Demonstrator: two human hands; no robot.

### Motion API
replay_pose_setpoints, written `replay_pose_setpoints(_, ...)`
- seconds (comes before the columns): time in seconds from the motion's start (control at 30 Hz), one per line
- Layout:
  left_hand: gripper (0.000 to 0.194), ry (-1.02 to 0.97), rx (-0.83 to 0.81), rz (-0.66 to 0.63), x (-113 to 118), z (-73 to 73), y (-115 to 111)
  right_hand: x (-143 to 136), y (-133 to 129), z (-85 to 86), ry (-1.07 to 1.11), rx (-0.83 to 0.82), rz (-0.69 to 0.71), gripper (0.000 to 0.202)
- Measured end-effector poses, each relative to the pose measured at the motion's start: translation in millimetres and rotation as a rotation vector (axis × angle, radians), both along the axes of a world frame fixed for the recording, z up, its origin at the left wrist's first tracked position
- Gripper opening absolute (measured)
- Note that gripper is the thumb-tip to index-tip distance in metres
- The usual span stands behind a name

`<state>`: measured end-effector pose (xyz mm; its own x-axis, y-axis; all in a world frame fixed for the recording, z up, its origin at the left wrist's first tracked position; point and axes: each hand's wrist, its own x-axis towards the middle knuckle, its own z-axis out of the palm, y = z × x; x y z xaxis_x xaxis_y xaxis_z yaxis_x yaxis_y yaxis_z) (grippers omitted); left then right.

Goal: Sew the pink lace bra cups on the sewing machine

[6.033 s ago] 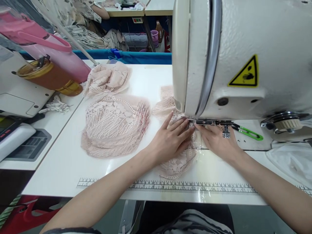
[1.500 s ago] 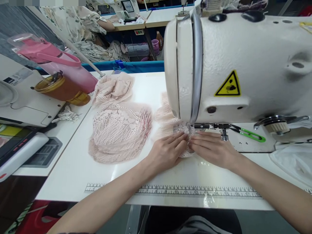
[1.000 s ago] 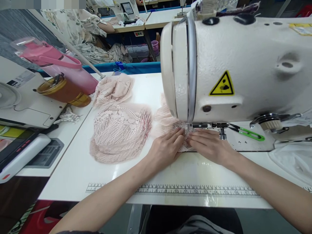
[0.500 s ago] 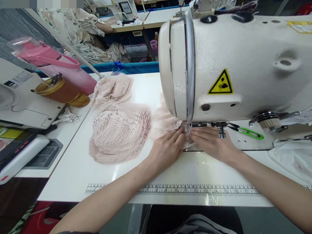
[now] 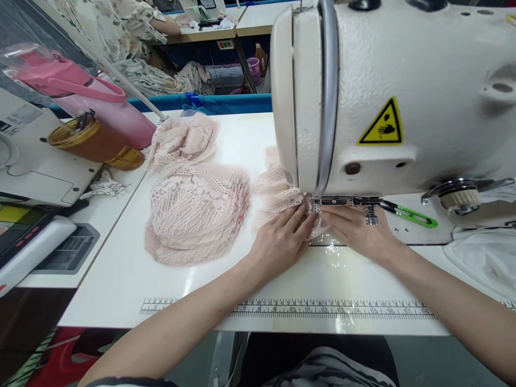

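A piece of pale pink lace fabric [image 5: 278, 185] lies under the head of a white sewing machine [image 5: 382, 70], partly hidden by it. My left hand [image 5: 282, 234] rests on the lace just left of the presser foot, fingers stretched forward and pressing it down. From the right, my right hand [image 5: 360, 231] lies flat beside the needle area, its fingertips on the lace edge and partly covered by machine parts. To the left is a stack of matching lace pieces [image 5: 193, 215], with another crumpled lace piece [image 5: 183, 137] behind it.
Green-handled thread snips [image 5: 415, 216] lie right of the needle. A printed ruler [image 5: 282, 309] runs along the table's front. At left stand a pink bottle [image 5: 97, 99] and a brown cup [image 5: 97, 142]. White cloth [image 5: 484, 263] sits at right; a co-worker's sleeve [image 5: 137, 21] shows behind.
The view has shifted, so the machine head appears larger and farther right. Both hands stay on the lace at the needle, with only a slight shift.
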<state>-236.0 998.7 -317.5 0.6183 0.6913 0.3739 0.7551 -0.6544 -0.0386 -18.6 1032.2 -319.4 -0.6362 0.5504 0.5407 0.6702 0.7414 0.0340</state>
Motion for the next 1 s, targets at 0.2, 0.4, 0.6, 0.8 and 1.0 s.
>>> replay_pose_setpoints(0.2,0.038,-0.017,-0.015,-0.009,1,0.4,3,0,2,-1.6,0.067,-0.048,0.008,0.026)
replay_pose_setpoints(0.4,0.038,-0.025,-0.031,-0.012,1,-0.3,7,-5,0,2.9,0.132,-0.169,-0.087,0.024)
replay_pose_setpoints(0.6,0.031,-0.039,0.031,-0.166,-1,1.7,9,-3,-2,3.5,0.118,-0.180,-0.046,0.025)
replay_pose_setpoints(0.8,0.025,-0.052,-0.011,-0.157,-4,6.9,9,-3,-2,-4.1,-0.015,-0.056,-0.050,0.026)
replay_pose_setpoints(1.0,0.026,-0.044,0.007,-0.122,-8,7.0,11,-8,-1,-0.9,-0.167,-0.004,0.035,0.022)
